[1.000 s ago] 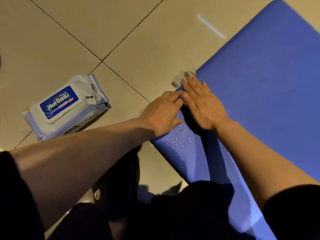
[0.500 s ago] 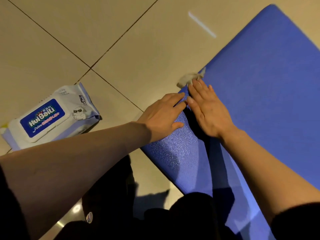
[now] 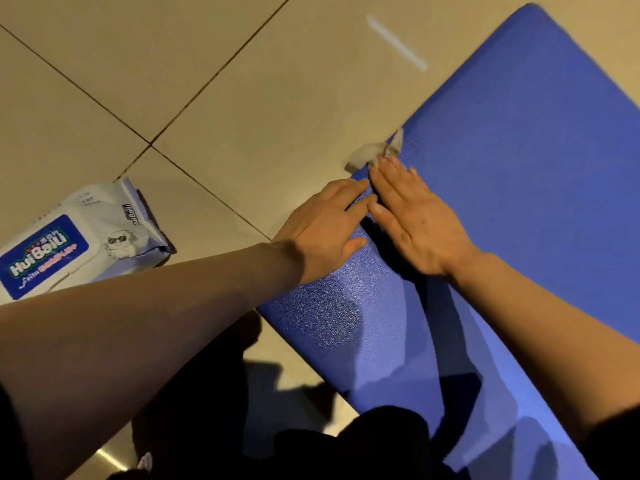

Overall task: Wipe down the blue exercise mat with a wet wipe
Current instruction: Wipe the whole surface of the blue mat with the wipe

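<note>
The blue exercise mat (image 3: 519,174) runs from the lower middle to the upper right across the tiled floor. A crumpled white wet wipe (image 3: 375,154) lies on its left edge, partly over the floor. My right hand (image 3: 412,216) lies flat on the mat with straight fingers, its fingertips on the wipe. My left hand (image 3: 325,226) rests flat on the mat's left edge right beside it, fingers straight. The mat surface just below my hands glistens.
A white and blue pack of wet wipes (image 3: 74,244) lies on the beige tiled floor (image 3: 242,98) at the left, lid closed. My dark-clothed legs (image 3: 207,427) fill the bottom of the view, next to the mat's near end.
Both hands have slid together along the mat's left edge, away from me, pushing the wipe ahead. The view has shifted, so the wipe pack sits lower and further left.
</note>
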